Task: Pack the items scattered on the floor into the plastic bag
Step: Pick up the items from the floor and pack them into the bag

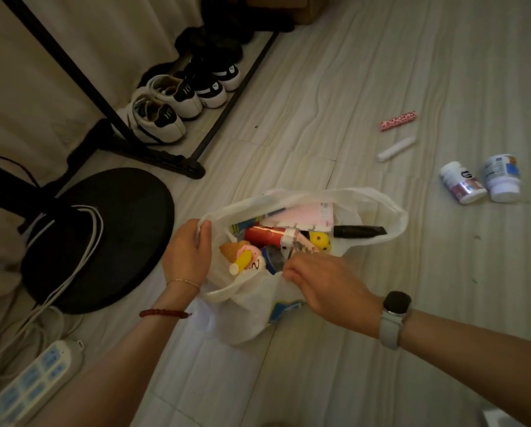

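- At the floor's lower left edge lies a white power strip with blue sockets, its cables trailing up toward a round black base.
- Along the upper left, two pairs of shoes sit on the bottom bar of a black rack.
- Your left hand is clamped on the left handle of the plastic bag, fingers curled over the rim and holding that side up; a thin chain and a red bead bracelet sit on the wrist.
- The bag rests on the floor near the middle, mouth open toward you. Inside you can see a red can, a yellow bottle, a pink box, a yellow ball and a black marker lying across the right side.
- Your right hand is at the bag's near rim, fingers drawn together and pinching the plastic there; a watch with a grey strap is on that wrist.
- Well apart from the bag, toward the floor's right edge, a pink spotted tube and a white tube lie near each other.
- Further right, two white bottles lie side by side, just touching.
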Available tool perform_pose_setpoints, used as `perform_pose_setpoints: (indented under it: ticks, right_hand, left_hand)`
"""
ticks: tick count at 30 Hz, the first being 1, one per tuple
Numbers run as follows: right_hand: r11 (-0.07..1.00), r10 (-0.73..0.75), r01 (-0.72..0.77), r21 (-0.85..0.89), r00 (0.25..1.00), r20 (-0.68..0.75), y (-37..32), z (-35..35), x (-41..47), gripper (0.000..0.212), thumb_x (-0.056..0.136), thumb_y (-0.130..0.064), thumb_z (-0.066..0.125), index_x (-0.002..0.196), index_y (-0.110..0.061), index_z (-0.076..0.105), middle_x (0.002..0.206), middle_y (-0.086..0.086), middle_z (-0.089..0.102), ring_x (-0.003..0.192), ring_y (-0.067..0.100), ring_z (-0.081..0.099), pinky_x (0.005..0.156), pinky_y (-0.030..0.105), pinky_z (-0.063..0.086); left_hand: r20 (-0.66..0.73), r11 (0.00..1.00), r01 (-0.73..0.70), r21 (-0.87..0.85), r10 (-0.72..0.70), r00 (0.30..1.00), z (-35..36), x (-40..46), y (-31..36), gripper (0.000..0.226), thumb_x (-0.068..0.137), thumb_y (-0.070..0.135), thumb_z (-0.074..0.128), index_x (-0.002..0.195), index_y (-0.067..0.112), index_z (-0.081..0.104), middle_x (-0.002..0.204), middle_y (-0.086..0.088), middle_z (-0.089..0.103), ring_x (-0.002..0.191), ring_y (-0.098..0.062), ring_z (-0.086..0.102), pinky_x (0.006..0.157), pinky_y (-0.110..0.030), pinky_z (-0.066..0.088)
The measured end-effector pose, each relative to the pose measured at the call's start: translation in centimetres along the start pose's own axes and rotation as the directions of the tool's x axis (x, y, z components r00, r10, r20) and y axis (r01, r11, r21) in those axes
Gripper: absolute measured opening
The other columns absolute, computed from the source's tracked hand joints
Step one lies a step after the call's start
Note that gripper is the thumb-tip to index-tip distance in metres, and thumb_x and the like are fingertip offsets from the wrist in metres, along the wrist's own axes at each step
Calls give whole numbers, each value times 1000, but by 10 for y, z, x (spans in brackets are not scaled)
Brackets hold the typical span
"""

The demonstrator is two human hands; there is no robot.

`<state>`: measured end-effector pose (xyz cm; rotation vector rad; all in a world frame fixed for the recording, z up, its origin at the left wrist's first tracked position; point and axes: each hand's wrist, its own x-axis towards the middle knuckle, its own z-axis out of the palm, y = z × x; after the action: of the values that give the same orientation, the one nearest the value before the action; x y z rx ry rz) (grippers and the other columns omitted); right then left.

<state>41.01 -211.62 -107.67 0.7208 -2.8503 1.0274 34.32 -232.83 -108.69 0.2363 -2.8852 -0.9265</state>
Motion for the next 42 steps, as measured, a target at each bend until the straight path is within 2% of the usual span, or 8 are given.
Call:
perform_pose_setpoints:
  ticks: [6, 12, 16, 19, 21, 27, 34, 42]
  right_hand:
    - [987, 61, -54, -150, 997, 41, 32, 2, -11, 30, 88, -31, 36, 76, -16, 60, 70, 2, 68, 59, 22, 63, 51, 23, 35]
    - [947, 260, -284, -148, 952, -160, 86, -13, -24, 36, 88, -34, 37, 106, -12, 59, 98, 13, 63, 90, 32, 58, 78, 35, 40]
    - [726, 634, -638, -258, 766, -109, 132, -19, -27, 64, 86, -34, 57, 138, -6, 31, 135, 21, 44, 124, 39, 41, 98, 48, 37]
    - [650, 757, -750, -122, 653, 17, 148, -17, -29, 39, 93, -22, 46, 122, 4, 43, 118, 31, 56, 109, 45, 52, 89, 46, 41]
    - [636, 770, -772, 0, 634, -75, 147, -20, -29, 26, 95, -16, 40, 105, 7, 49, 100, 36, 62, 94, 49, 58, 80, 48, 44]
    - [764, 645, -603, 231, 694, -322, 105, -66, -5, 25, 96, -16, 40, 109, 4, 47, 103, 29, 60, 94, 39, 56, 62, 25, 24]
    - [933, 355, -278, 229, 815, -458, 33, -114, 30, 13, 95, -14, 43, 96, -10, 55, 77, 10, 58, 66, 16, 51, 57, 13, 36]
    - [953, 269, -134, 272, 788, -554, -23, -178, 30, 9, 91, -18, 51, 87, -19, 59, 74, -16, 57, 70, -6, 54, 66, 7, 40]
  left_hand:
    - [35, 994, -52, 100, 49, 998, 10, -6, 8, 42, 88, 35, 53, 125, 17, 45, 126, -10, 44, 110, -25, 48, 94, -39, 39]
    - [75, 1000, 10, -1, -10, 997, 24, -19, 19, 51, 88, 37, 52, 131, 16, 36, 133, -12, 38, 117, -26, 45, 95, -38, 41]
    - [68, 1000, 23, 15, -24, 997, 23, -27, 15, 43, 91, 38, 46, 127, 16, 41, 125, -11, 42, 107, -23, 47, 88, -36, 42]
    - [62, 995, 95, -9, -94, 994, 24, -28, 14, 29, 95, 35, 38, 106, 12, 51, 101, -8, 50, 88, -20, 50, 75, -31, 40]
    - [33, 993, 96, -72, -94, 995, 23, -28, 15, 25, 96, 32, 36, 86, 13, 50, 83, -6, 52, 77, -22, 52, 67, -30, 38]
    - [18, 959, 117, -259, -116, 993, 16, -17, 42, 24, 97, 27, 35, 85, 11, 49, 67, 5, 48, 62, -9, 46, 55, -22, 38]
    - [-13, 889, 17, -457, -26, 1000, -16, 11, 92, 17, 97, 24, 36, 92, 15, 49, 90, -10, 52, 83, -25, 53, 75, -36, 46]
    - [30, 850, -75, -521, 105, 994, -48, 24, 134, 22, 97, 22, 36, 84, 16, 52, 74, 2, 49, 69, -12, 46, 62, -24, 41]
